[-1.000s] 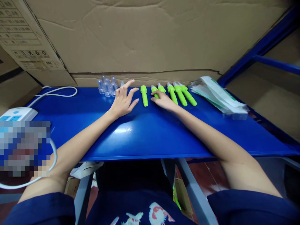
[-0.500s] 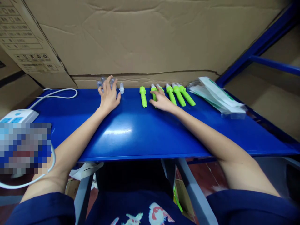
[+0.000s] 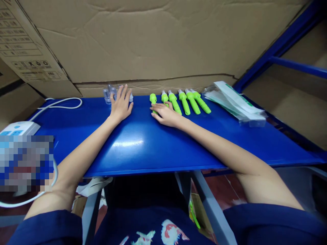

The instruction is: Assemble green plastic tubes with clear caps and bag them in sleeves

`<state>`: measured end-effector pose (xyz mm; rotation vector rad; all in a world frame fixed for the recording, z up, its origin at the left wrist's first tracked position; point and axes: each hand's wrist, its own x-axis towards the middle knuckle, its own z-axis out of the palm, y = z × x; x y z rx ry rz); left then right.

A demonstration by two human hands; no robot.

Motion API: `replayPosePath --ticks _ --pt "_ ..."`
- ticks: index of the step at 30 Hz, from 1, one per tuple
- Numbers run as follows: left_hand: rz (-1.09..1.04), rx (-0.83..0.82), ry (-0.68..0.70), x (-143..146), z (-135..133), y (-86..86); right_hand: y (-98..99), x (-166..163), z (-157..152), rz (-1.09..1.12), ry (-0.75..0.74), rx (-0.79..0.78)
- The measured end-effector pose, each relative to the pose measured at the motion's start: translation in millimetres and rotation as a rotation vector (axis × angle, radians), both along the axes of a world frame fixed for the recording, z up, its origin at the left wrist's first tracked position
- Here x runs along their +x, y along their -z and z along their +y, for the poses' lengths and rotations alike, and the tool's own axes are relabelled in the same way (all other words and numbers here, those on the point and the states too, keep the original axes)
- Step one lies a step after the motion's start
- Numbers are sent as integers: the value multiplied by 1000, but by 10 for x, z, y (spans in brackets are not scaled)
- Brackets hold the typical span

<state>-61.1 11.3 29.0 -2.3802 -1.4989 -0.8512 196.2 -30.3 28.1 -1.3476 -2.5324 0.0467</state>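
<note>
My left hand (image 3: 121, 108) is open, its fingers spread over and beside several clear plastic caps (image 3: 107, 96) at the back of the blue table. It partly hides some of them. My right hand (image 3: 165, 114) lies across the lower part of the leftmost lime-green tube-shaped handle (image 3: 153, 98), fingers stretched out and thumb apart. This handle shows no clear tip. To its right, another green handle (image 3: 165, 98) with a clear tip is partly covered by my right hand. Several more green handles with clear tips, such as one green handle (image 3: 184, 103), lie in a row beyond.
Clear plastic bags with white and green strips (image 3: 233, 102) lie at the back right. A white power strip (image 3: 22, 128) and its white cable (image 3: 67, 103) are on the left. Cardboard (image 3: 153, 44) walls off the back of the blue table (image 3: 143, 153); a blue frame (image 3: 276, 51) rises at right.
My right hand has moved left, from the second green handle to the leftmost one. My left hand has shifted slightly right, its fingers straighter over the caps.
</note>
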Motion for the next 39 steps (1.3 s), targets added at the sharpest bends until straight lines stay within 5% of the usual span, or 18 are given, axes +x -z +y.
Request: replayPosePath --ticks 14,22,33,39 --pt "89 5 -102 195 196 -185 -230 -45 -122 -61 32 60" --pt "144 -65 -61 115 375 -250 -177 -1 -69 1 122 86" --pt "235 -12 69 284 97 -119 -146 15 -81 -15 128 -9" --pt "239 -160 64 230 33 -62 -124 7 -69 -4 124 -22"
